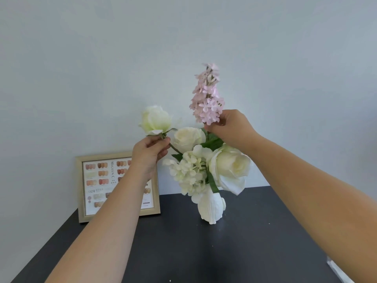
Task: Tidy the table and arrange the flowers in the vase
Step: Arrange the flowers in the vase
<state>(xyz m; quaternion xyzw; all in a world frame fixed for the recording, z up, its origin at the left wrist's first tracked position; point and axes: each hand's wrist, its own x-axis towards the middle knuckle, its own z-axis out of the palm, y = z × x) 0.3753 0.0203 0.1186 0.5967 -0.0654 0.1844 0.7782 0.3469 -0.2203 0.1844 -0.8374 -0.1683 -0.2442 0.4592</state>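
Head view: white vase (211,209) stands on the dark table (183,252), already holding roses and a hydrangea cluster (188,172). Left hand (150,152) is pinched on the stem of a white rose (156,120), just under the bloom. Right hand (230,127) is pinched on the stem of a pink flower spike (207,94). A picture frame (81,190) leans on the wall, left of the vase. Risk: vase looks top-heavy; a sideways pull on either stem could tip it.

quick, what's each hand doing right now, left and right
Left hand: closed on the stem just under the white rose.
Right hand: closed on the stem at the base of the pink flower spike.
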